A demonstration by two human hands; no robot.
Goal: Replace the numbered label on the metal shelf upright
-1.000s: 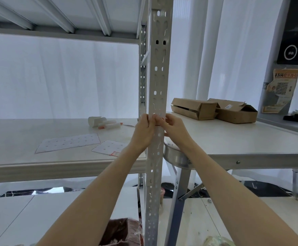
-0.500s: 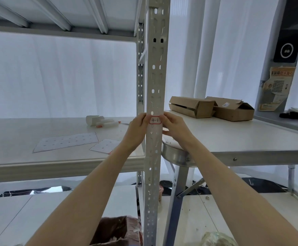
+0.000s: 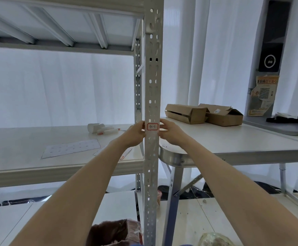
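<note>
- Label [image 3: 152,126], small white sticker w/ red border, sits on front face of the perforated metal shelf upright [image 3: 151,77], about level w/ the shelf board [image 3: 29,153]. Handwritten "4-1" reads clearly.
- Left hand [image 3: 135,134] on upright's left edge, right hand [image 3: 170,133] on right edge; fingertips of both close in on the sticker's two sides, fingers narrow and curled. Neither holds a loose item; can't tell if they press the label ends or just steady the post.
- Step, my read: new label is on, pressing/smoothing stage. Task looks nearly done.
- Next move calls for firm rub across sticker so edges don't lift over the slot holes, then check it sits level. Light touch only, else it skews.
- On shelf board: backing sheets [image 3: 70,148] w/ empty sticker spots, plus marker pens [image 3: 107,130] and a white roll [image 3: 93,127].
- Bench [image 3: 233,144] at right carries two cardboard boxes [image 3: 203,114]. Poster [image 3: 262,95] beyond has a QR code; its print too small to read.
</note>
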